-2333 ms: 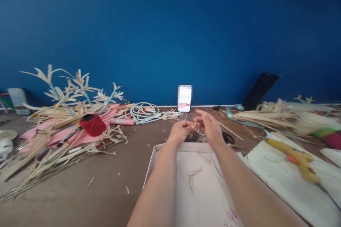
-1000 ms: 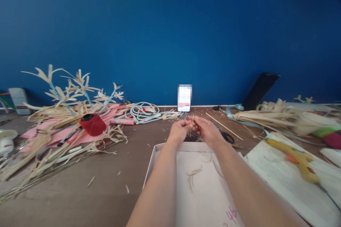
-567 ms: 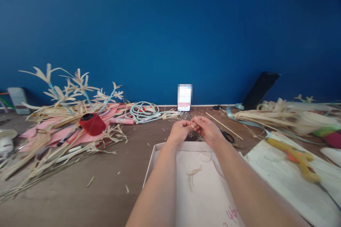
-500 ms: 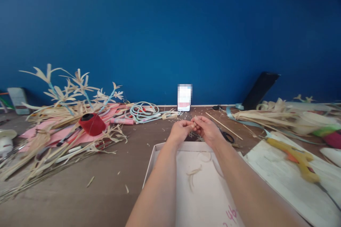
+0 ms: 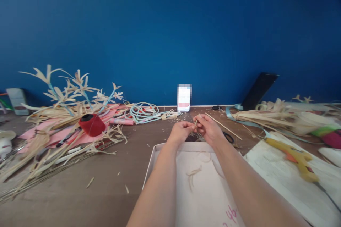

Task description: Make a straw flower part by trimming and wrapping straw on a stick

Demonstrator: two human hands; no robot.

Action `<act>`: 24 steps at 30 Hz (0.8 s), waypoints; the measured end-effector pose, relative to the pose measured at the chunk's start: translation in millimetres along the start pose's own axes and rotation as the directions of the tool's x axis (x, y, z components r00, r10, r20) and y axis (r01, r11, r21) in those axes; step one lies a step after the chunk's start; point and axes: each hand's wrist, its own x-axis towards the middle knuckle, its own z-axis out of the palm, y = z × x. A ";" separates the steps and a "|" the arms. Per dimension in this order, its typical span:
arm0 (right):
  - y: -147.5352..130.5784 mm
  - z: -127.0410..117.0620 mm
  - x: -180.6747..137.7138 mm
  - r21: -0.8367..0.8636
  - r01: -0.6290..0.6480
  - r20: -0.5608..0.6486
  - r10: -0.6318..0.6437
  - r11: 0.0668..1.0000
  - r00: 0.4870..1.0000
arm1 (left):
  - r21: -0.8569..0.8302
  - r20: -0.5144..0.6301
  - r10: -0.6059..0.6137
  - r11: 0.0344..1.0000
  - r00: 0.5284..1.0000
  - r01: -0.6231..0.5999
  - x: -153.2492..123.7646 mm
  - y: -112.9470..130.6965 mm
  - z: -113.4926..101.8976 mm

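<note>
My left hand (image 5: 182, 130) and my right hand (image 5: 208, 126) meet just past the far edge of a shallow white box (image 5: 183, 177). Both are closed in a pinch around a small, thin pale strip (image 5: 196, 122), which looks like dried plant fibre. Its lower end is hard to make out between the fingers. Inside the box lie a few curled pale shavings (image 5: 194, 173), below my forearms. Black-handled scissors (image 5: 228, 137) rest partly hidden behind my right wrist, and a thin wooden stick (image 5: 223, 126) lies beyond them.
On the left are a red thread spool (image 5: 92, 125), pale fibre flowers (image 5: 62, 93) and a coiled light-blue cord (image 5: 144, 112). A phone (image 5: 183, 98) leans on the blue wall. To the right, a yellow glue gun (image 5: 291, 156) lies on white paper (image 5: 262, 161).
My right hand has shifted slightly to the right, away from the left fingertips. More of the pale strip now shows between them.
</note>
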 end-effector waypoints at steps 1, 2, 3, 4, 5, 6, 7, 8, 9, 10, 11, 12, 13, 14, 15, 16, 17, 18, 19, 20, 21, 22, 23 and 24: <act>-0.2 -0.4 0.3 0.006 0.003 -0.001 -0.003 1.000 1.000 | 0.009 0.002 0.006 1.000 1.000 -0.006 -0.8 1.4 0.2; -0.3 -0.6 0.4 0.011 0.005 0.000 -0.005 1.000 1.000 | 0.016 0.004 0.011 1.000 1.000 -0.011 -1.5 2.5 0.4; -0.3 -0.4 0.4 0.015 0.004 0.000 -0.004 1.000 1.000 | 0.019 0.004 0.016 1.000 1.000 -0.016 -2.2 3.4 0.6; -0.3 0.2 0.2 0.021 0.002 -0.005 -0.002 1.000 1.000 | 0.020 0.003 0.018 1.000 1.000 -0.018 -2.7 3.9 0.6; -0.3 1.0 0.1 0.027 0.001 -0.012 0.000 1.000 1.000 | 0.021 0.002 0.017 1.000 1.000 -0.017 -3.0 4.1 0.7; -0.1 1.9 -0.1 0.031 0.001 -0.020 0.000 1.000 1.000 | 0.020 0.000 0.015 1.000 1.000 -0.015 -3.1 3.8 0.7; 0.0 2.8 -0.2 0.032 0.004 -0.029 -0.003 0.999 1.000 | 0.018 -0.001 0.012 1.000 1.000 -0.012 -3.0 3.3 0.7; 0.3 3.6 -0.2 0.033 0.009 -0.035 -0.008 0.999 0.999 | 0.015 -0.002 0.011 1.000 1.000 -0.011 -2.6 2.5 0.6; 0.6 4.3 -0.2 0.033 0.014 -0.041 -0.013 0.999 0.999 | 0.013 -0.003 0.010 1.000 1.000 -0.010 -2.2 1.5 0.6; 0.9 4.8 0.0 0.032 0.018 -0.047 -0.017 0.999 0.999 | 0.013 -0.005 0.011 1.000 1.000 -0.011 -1.6 0.5 0.4; 1.2 5.1 0.2 0.030 0.019 -0.052 -0.018 0.999 0.998 | 0.015 -0.007 0.013 1.000 1.000 -0.013 -1.0 -0.4 0.2; 1.4 5.2 0.5 0.027 0.020 -0.058 -0.018 0.999 0.998 | 0.018 -0.007 0.013 1.000 1.000 -0.013 -0.5 -1.3 0.0; 1.6 5.1 0.7 0.023 0.020 -0.061 -0.019 1.000 0.998 | 0.019 -0.004 0.012 1.000 1.000 -0.012 0.0 -2.0 -0.3; 1.6 5.0 0.9 0.019 0.025 -0.062 -0.023 1.000 0.998 | 0.016 0.001 0.008 1.000 1.000 -0.008 0.4 -2.4 -0.6; 1.5 4.8 1.1 0.016 0.030 -0.061 -0.028 0.999 0.998 | 0.007 0.010 0.004 1.000 1.000 -0.004 0.7 -2.7 -0.9; 1.3 4.6 1.2 0.015 0.034 -0.059 -0.033 0.999 0.998 | -0.006 0.018 0.001 1.000 1.000 -0.001 0.9 -2.8 -1.1; 0.9 4.4 1.2 0.018 0.036 -0.056 -0.035 0.999 0.998 | -0.020 0.023 -0.001 1.000 1.000 0.002 1.1 -2.9 -1.3; 0.6 4.2 1.1 0.024 0.035 -0.055 -0.034 0.999 0.998 | -0.031 0.020 -0.003 1.000 1.000 0.004 1.2 -2.9 -1.5; 0.2 4.1 1.0 0.029 0.033 -0.055 -0.032 0.999 0.998 | -0.036 0.013 -0.002 0.999 1.000 0.002 1.4 -3.1 -1.5; -0.2 4.1 0.9 0.031 0.032 -0.054 -0.030 0.999 0.998 | -0.035 0.002 0.001 0.999 1.000 -0.001 1.6 -3.5 -1.5; -0.5 4.3 0.6 0.028 0.031 -0.052 -0.030 0.999 0.998 | -0.031 -0.009 0.005 1.000 1.000 -0.005 1.8 -4.0 -1.3; -0.7 4.6 0.3 0.023 0.035 -0.052 -0.034 0.999 0.998 | -0.030 -0.021 0.010 0.999 1.000 -0.011 2.1 -4.7 -1.1; -0.8 5.0 -0.2 0.014 0.038 -0.051 -0.038 0.999 0.998 | -0.032 -0.028 0.018 0.999 0.999 -0.018 2.5 -5.4 -0.8; -0.7 5.6 -0.7 0.006 0.042 -0.052 -0.042 0.999 0.998 | -0.039 -0.034 0.025 0.999 0.999 -0.026 2.8 -6.2 -0.4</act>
